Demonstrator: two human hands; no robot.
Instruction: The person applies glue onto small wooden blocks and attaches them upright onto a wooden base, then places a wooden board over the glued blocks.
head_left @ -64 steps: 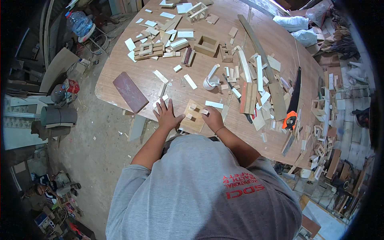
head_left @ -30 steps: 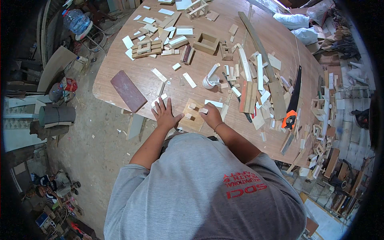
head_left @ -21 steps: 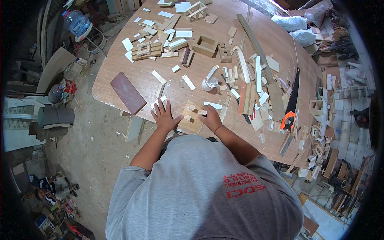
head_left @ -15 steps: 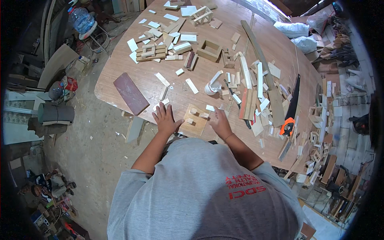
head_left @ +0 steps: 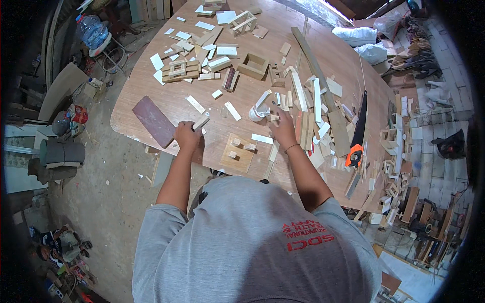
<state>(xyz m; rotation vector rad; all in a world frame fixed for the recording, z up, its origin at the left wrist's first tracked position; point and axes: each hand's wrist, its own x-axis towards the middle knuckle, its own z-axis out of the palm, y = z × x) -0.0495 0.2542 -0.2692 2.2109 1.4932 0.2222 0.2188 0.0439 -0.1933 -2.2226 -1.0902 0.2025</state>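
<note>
My left hand point(head_left: 187, 135) is closed on one end of a short wooden stick point(head_left: 201, 120) beside the maroon board point(head_left: 153, 121). My right hand point(head_left: 284, 129) is over the table just right of a white cup point(head_left: 256, 115), from which a flat wooden strip point(head_left: 263, 97) sticks up. Its fingers are apart around a small wooden block point(head_left: 274, 117), with no grip visible. Between my forearms lies a square wooden board point(head_left: 244, 163) carrying three small upright blocks point(head_left: 249, 147). A white-faced strip point(head_left: 262, 138) lies just beyond it.
Wooden offcuts point(head_left: 182, 69) and an open wooden box point(head_left: 252, 66) occupy the far left and middle. Long strips point(head_left: 323, 76) and a handsaw with orange handle point(head_left: 354, 155) lie on the right. A water bottle point(head_left: 92, 29) stands on a stool at far left.
My left hand has gone from beside the square board to the short stick and closed on it. My right hand has reached forward to the cup. The view has shifted slightly.
</note>
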